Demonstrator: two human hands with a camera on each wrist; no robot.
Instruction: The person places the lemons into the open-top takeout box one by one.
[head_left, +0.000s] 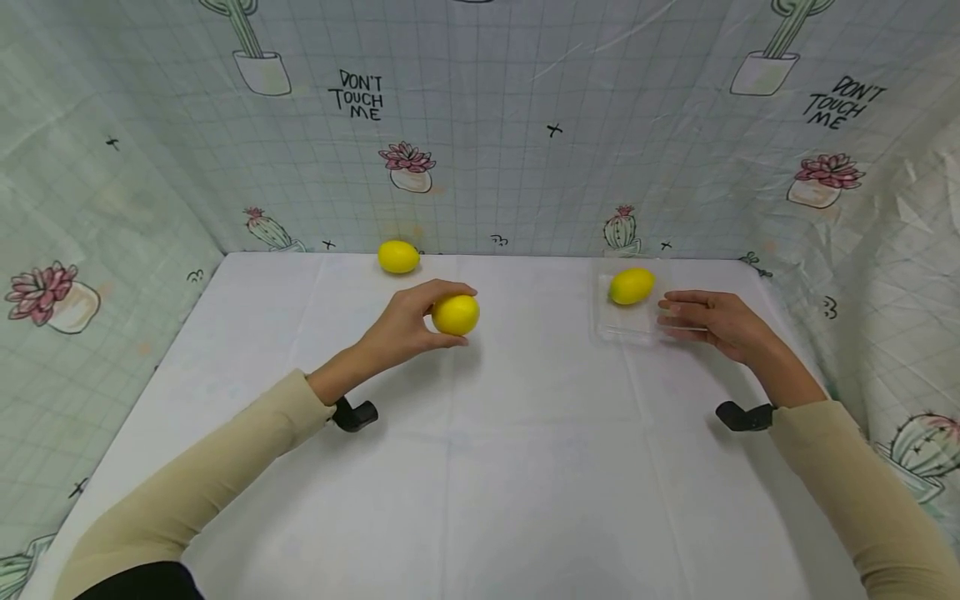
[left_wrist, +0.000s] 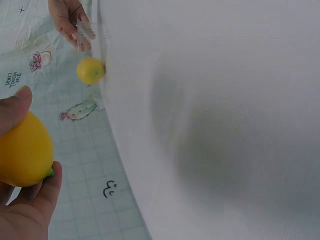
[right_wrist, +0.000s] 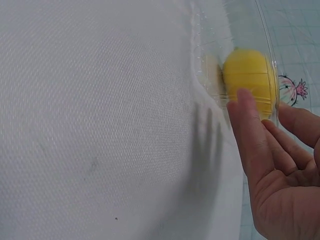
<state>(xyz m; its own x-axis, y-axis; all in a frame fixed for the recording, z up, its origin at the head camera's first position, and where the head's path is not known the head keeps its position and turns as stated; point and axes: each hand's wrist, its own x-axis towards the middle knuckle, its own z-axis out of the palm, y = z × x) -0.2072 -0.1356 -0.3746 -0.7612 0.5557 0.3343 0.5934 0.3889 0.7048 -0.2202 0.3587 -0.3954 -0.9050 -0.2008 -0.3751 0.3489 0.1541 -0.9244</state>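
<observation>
My left hand (head_left: 405,323) grips a yellow lemon (head_left: 456,315) between thumb and fingers, above the white table. In the left wrist view, that lemon (left_wrist: 25,152) shows a small green tip beside a fingertip. A clear plastic container (head_left: 630,335) stands toward the back right with another lemon (head_left: 632,286) in it. My right hand (head_left: 723,323) is at the container's right side, fingers fairly straight. In the right wrist view, its fingertips (right_wrist: 245,102) lie against or just beside the clear wall; firm contact cannot be made out.
A third lemon (head_left: 398,257) lies at the table's back edge, left of centre. The white-covered table (head_left: 510,467) meets a printed cloth backdrop (head_left: 495,167) behind, with cloth at both sides too. Black wrist-camera mounts (head_left: 355,415) stick out below the wrists.
</observation>
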